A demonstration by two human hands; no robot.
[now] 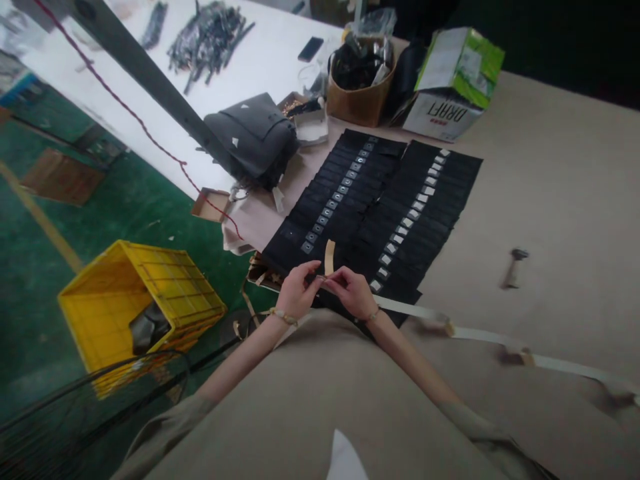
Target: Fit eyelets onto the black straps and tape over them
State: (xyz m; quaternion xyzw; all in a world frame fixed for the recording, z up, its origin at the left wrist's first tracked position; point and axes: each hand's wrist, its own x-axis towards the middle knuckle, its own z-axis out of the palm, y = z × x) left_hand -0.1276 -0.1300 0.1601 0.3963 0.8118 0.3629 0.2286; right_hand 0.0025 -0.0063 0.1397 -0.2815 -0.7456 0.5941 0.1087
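Note:
Close to my body, over the near end of the black pieces, my left hand [299, 291] and my right hand [353, 293] meet fingertip to fingertip. Both are closed in a pinch on a narrow strip. Its short tan end [329, 257] sticks up between them. A long pale strip [415, 309] with tan sections runs from beside my right hand across the table to the right; whether it joins the tan end is hidden. Beyond my hands lie two rows of overlapping black pieces [345, 230], one row bearing grey square patches, the other white ones.
A hammer-like tool [514, 268] lies on the table [565, 200] at right. Behind the black pieces stand a brown container [357, 107] of odds and ends and a white-and-green carton [440, 113]. A grey bag [255, 137] sits far left. A yellow crate [115, 300] is on the floor.

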